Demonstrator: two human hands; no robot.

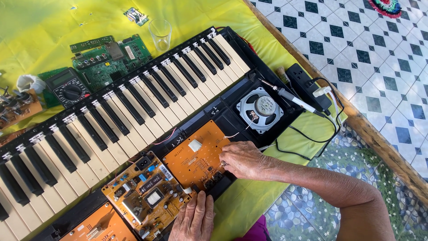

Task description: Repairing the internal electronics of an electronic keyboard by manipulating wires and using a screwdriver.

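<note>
My right hand (pixel 240 159) rests curled on the orange circuit board (pixel 196 156), pinching nothing I can make out. My left hand (pixel 194 219) lies flat, fingers together, on the board's lower edge.

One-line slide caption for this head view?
Right hand presses on an orange circuit board inside the opened black electronic keyboard; left hand rests at its near edge.

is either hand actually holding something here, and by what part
Nothing is lifted. The right hand pinches the right edge of the orange circuit board; whether it grips anything small cannot be told. The left hand rests flat at its lower edge.
</note>
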